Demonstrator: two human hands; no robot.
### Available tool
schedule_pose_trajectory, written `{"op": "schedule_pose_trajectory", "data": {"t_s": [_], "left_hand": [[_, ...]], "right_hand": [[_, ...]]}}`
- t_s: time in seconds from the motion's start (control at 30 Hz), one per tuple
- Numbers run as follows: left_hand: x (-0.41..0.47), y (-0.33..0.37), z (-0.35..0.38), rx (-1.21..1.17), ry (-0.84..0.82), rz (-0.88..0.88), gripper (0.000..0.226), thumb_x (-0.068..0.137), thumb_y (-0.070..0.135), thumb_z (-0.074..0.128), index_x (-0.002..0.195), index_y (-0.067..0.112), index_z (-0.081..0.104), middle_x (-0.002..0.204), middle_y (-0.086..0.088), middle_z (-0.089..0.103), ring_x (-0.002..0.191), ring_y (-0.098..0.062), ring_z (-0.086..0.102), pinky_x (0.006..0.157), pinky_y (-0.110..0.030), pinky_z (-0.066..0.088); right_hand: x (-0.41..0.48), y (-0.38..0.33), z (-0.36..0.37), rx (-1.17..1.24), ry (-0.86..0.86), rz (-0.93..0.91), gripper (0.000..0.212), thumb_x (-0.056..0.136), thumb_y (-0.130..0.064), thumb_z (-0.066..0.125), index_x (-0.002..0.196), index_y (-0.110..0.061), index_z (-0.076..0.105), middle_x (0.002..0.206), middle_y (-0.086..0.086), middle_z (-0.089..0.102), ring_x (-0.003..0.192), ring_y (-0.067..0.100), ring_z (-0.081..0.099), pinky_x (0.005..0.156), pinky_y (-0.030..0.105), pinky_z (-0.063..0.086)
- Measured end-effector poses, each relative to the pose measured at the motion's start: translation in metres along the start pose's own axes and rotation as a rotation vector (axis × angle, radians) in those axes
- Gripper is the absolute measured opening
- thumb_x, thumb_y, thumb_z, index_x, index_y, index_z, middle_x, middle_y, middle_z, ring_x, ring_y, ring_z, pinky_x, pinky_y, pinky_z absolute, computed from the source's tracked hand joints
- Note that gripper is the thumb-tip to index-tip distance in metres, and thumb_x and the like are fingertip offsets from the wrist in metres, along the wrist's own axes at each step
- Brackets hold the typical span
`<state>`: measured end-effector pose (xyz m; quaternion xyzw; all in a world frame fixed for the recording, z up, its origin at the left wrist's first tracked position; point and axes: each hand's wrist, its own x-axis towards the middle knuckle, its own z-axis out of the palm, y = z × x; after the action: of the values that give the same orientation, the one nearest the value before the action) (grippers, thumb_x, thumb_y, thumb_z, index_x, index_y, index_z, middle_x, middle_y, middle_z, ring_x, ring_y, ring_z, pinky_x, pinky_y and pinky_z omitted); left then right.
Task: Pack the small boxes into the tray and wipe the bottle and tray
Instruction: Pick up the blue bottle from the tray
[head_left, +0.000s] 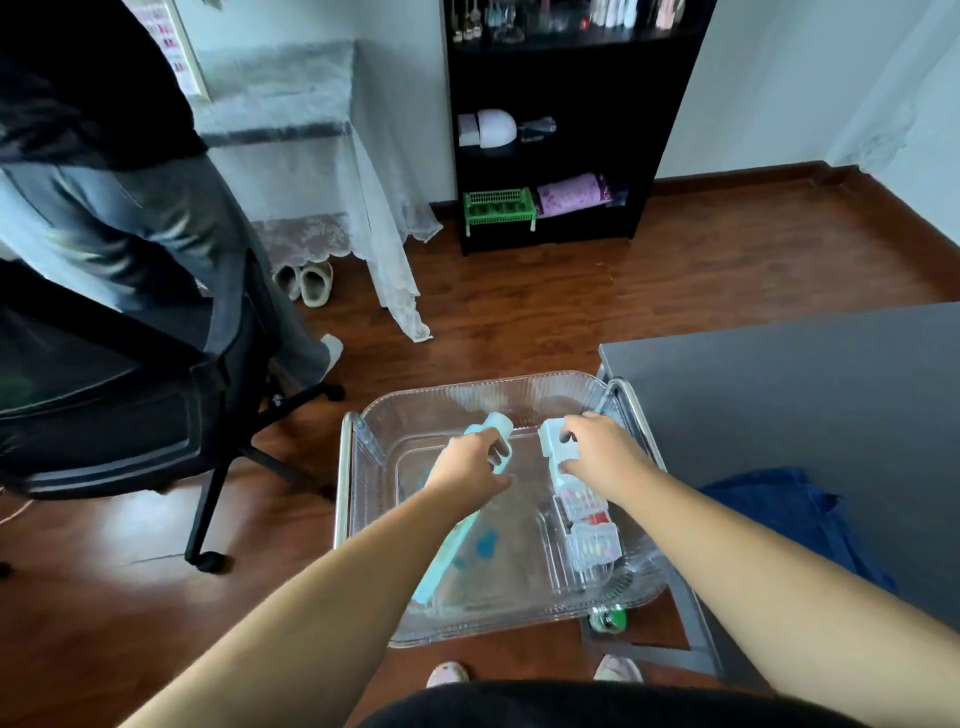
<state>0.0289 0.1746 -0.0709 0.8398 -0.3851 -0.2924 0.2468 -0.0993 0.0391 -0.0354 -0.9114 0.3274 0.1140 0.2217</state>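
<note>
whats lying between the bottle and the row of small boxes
Only bare clear floor of the tray, in the head view. The left hand grips the bottle, the right hand the farthest box.

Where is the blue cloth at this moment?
Head view, right side: the blue cloth lies crumpled on the grey table, just right of the clear tray.

The ribbed tray (467, 387) is clear, the bottle (475, 543) teal, the cloth (779, 509) blue.

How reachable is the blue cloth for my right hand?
Probably yes: the blue cloth lies uncovered on the table beside that arm, though the right hand grips a small box in the tray.
</note>
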Motion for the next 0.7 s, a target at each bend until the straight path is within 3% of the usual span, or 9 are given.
{"op": "schedule_pose_trajectory", "data": {"t_s": [0.1, 0.23, 0.37, 0.5, 0.57, 0.63, 0.7], "left_hand": [[0.0, -0.012, -0.025, 0.022, 0.089, -0.042, 0.026, 0.073, 0.028, 0.077, 0.091, 0.023, 0.059, 0.09, 0.007, 0.061, 0.081, -0.014, 0.059, 0.077, -0.03, 0.054], [0.007, -0.034, -0.034, 0.064, 0.1, -0.154, 0.037, 0.07, 0.037, 0.077, 0.099, 0.026, 0.056, 0.105, 0.004, 0.061, 0.09, -0.014, 0.057, 0.082, -0.032, 0.054], [0.022, -0.052, -0.03, 0.098, -0.037, -0.27, 0.067, 0.07, 0.042, 0.079, 0.125, 0.02, 0.05, 0.126, -0.003, 0.055, 0.106, -0.019, 0.056, 0.089, -0.034, 0.052], [0.039, -0.066, -0.019, 0.063, -0.153, -0.345, 0.082, 0.071, 0.045, 0.078, 0.137, 0.016, 0.04, 0.136, -0.007, 0.051, 0.117, -0.025, 0.053, 0.087, -0.033, 0.046], [0.047, -0.071, -0.014, -0.01, -0.182, -0.365, 0.078, 0.072, 0.042, 0.077, 0.136, 0.015, 0.042, 0.133, -0.007, 0.055, 0.116, -0.026, 0.055, 0.087, -0.032, 0.047], [0.054, -0.074, -0.012, -0.08, -0.222, -0.344, 0.059, 0.075, 0.039, 0.076, 0.126, 0.017, 0.057, 0.123, -0.005, 0.063, 0.104, -0.023, 0.062, 0.086, -0.033, 0.052], [0.057, -0.076, -0.01, -0.129, -0.243, -0.336, 0.047, 0.075, 0.038, 0.076, 0.118, 0.021, 0.065, 0.112, -0.003, 0.069, 0.095, -0.019, 0.066, 0.085, -0.033, 0.055]], "right_hand": [[0.008, -0.016, 0.001, 0.071, 0.032, 0.002, 0.035, 0.08, -0.032, 0.073, 0.107, -0.015, 0.06, 0.117, 0.005, 0.059, 0.102, 0.024, 0.058, 0.085, 0.035, 0.048], [0.019, -0.028, 0.019, 0.34, 0.013, 0.1, 0.028, 0.08, -0.032, 0.072, 0.1, -0.016, 0.063, 0.107, 0.004, 0.065, 0.087, 0.017, 0.057, 0.073, 0.026, 0.045], [0.037, -0.03, 0.045, 0.53, -0.062, 0.201, 0.033, 0.082, -0.032, 0.071, 0.106, -0.011, 0.063, 0.116, 0.007, 0.064, 0.103, 0.021, 0.06, 0.086, 0.026, 0.046], [0.055, -0.03, 0.075, 0.757, -0.196, 0.393, 0.053, 0.084, -0.033, 0.068, 0.126, -0.006, 0.051, 0.117, 0.011, 0.061, 0.108, 0.029, 0.061, 0.095, 0.041, 0.052], [0.064, -0.029, 0.089, 0.902, -0.236, 0.472, 0.046, 0.085, -0.03, 0.068, 0.12, -0.005, 0.053, 0.114, 0.012, 0.06, 0.106, 0.028, 0.06, 0.095, 0.041, 0.052], [0.07, -0.03, 0.098, 1.078, -0.27, 0.506, 0.038, 0.085, -0.025, 0.068, 0.113, -0.002, 0.056, 0.118, 0.013, 0.06, 0.108, 0.026, 0.058, 0.095, 0.039, 0.051], [0.076, -0.031, 0.104, 1.213, -0.277, 0.535, 0.041, 0.085, -0.019, 0.069, 0.117, 0.002, 0.055, 0.122, 0.015, 0.061, 0.111, 0.025, 0.057, 0.094, 0.039, 0.051]]}}
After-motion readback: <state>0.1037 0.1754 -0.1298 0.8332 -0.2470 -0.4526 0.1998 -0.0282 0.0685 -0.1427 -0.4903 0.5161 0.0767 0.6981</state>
